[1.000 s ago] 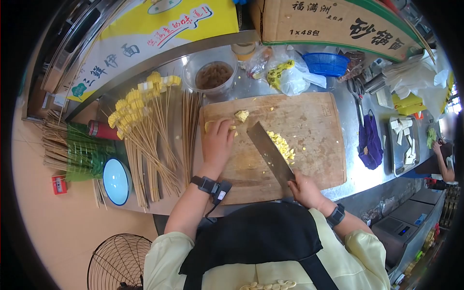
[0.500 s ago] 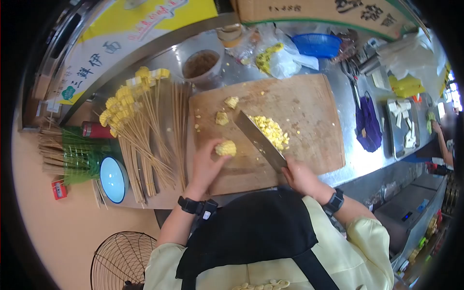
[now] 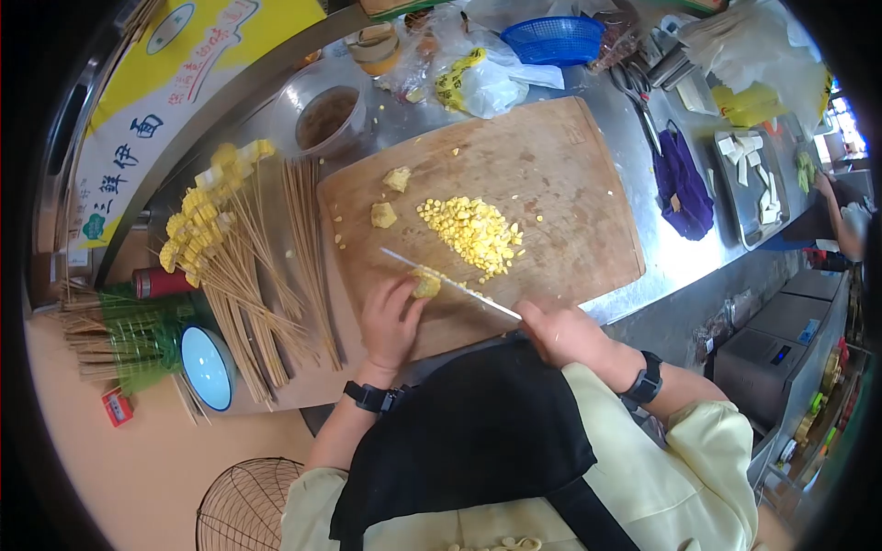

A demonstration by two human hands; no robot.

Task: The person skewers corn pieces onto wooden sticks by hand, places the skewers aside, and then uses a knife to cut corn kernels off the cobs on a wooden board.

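Observation:
My left hand is closed around a short piece of corn cob standing on the wooden cutting board. In my right hand is the handle of a cleaver, its blade turned nearly edge-on and lying across the corn piece close to my left fingertips. Loose yellow corn kernels form a pile just beyond the blade. Two stripped cob pieces lie at the board's far left.
Left of the board are skewered corn pieces, bare wooden skewers and a blue-white bowl. Behind stand a plastic tub and a blue basket. Scissors, a purple cloth and a metal tray are right. Another person's arm shows far right.
The cleaver has moved from beside the kernel pile left onto the held corn piece, its blade turned more edge-on. The kernels are now more exposed. My view has shifted slightly.

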